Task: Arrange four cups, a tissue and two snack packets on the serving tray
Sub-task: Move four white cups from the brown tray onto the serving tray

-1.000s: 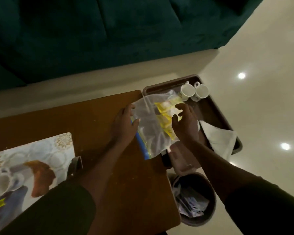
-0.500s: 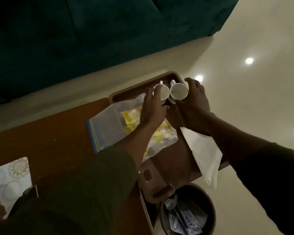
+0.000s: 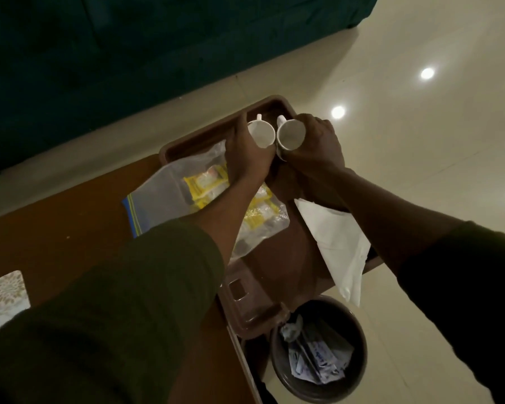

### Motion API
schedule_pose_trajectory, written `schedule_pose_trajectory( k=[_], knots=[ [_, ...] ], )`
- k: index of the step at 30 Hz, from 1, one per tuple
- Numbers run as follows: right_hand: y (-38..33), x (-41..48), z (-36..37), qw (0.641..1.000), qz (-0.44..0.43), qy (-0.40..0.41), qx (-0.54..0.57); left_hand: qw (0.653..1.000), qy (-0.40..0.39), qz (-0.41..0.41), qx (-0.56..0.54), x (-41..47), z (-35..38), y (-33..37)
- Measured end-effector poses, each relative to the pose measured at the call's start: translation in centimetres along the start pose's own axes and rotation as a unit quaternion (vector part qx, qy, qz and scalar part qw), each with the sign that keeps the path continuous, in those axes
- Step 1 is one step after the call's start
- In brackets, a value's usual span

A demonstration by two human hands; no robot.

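A brown serving tray (image 3: 254, 290) overhangs the right end of the wooden table (image 3: 59, 228). At its far end my left hand (image 3: 247, 154) grips one white cup (image 3: 261, 133) and my right hand (image 3: 315, 144) grips a second white cup (image 3: 290, 136), side by side, mouths tilted toward me. A clear zip bag (image 3: 164, 199) holding yellow snack packets (image 3: 206, 183) lies half on the tray, half on the table, partly under my left forearm. A white tissue (image 3: 337, 243) drapes over the tray's right rim.
A dark round waste bin (image 3: 321, 386) with papers in it stands on the floor below the tray's near end. A patterned placemat (image 3: 3, 298) lies at the table's left. A dark teal sofa (image 3: 129, 53) fills the background. Glossy pale floor lies to the right.
Both hands left the zip bag, which now lies on the tray and table, and reached to the far end of the tray, each closing around a white cup.
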State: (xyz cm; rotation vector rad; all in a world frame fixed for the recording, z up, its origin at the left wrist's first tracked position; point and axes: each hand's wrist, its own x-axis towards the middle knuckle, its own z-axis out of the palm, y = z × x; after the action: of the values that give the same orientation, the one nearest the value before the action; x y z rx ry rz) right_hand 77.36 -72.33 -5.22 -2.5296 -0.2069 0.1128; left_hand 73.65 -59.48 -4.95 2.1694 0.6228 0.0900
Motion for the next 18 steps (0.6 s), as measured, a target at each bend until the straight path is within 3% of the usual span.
schedule_pose_trajectory(
  k=[9,18],
  knots=[
    [-5.5,-3.6,-3.8,0.996,-0.042,0.078,0.025,0.987,0.113,0.087,-0.071,-5.3,-8.5,-1.4],
    [-18.9,-9.6,1.5,0.991,-0.132,-0.007,0.015,0.975,0.154,0.048,-0.153,-11.2,-20.6,-10.1]
  ],
)
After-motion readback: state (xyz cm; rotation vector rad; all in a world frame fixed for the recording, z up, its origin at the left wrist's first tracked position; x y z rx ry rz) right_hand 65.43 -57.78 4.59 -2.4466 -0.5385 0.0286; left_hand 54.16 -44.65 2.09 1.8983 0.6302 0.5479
